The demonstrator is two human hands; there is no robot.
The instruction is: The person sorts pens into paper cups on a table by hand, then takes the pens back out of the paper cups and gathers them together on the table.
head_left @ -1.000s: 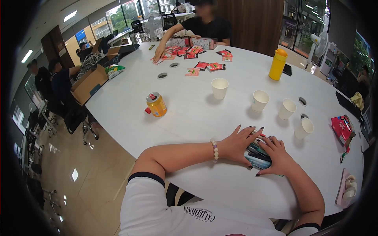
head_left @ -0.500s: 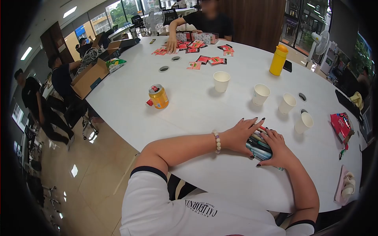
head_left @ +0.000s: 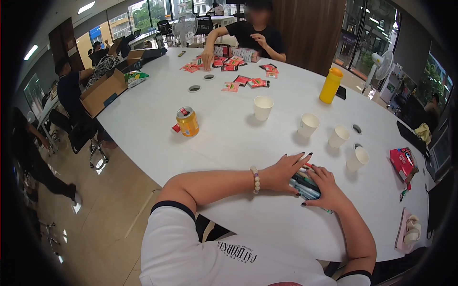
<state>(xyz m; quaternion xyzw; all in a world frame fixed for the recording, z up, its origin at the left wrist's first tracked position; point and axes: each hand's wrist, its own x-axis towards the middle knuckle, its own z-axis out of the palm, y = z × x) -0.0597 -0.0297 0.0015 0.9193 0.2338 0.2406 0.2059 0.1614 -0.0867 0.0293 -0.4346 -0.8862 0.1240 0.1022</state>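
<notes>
A bunch of pens (head_left: 307,188) lies on the white table (head_left: 229,157), framed between my two hands. My left hand (head_left: 283,172), with a beaded bracelet at the wrist, curves round the pens' left side, thumb low and fingers reaching over the top end. From the other side my right hand (head_left: 326,187) cups them, its fingers slanting over the pens and its thumb by the lower end. Both hands press in on the bunch with their fingers partly spread. Palms and fingers hide some of the pens.
Beyond my hands stand several paper cups (head_left: 309,125), an orange can (head_left: 187,122) and a yellow bottle (head_left: 331,86). Red sachets (head_left: 234,62) lie before a person (head_left: 257,35) opposite. A red snack bag (head_left: 403,163) and a pink case (head_left: 408,229) are at right.
My view has shifted slightly, while my hands stay around the pens. The person opposite now has one hand raised. Someone walking at the left has come nearer.
</notes>
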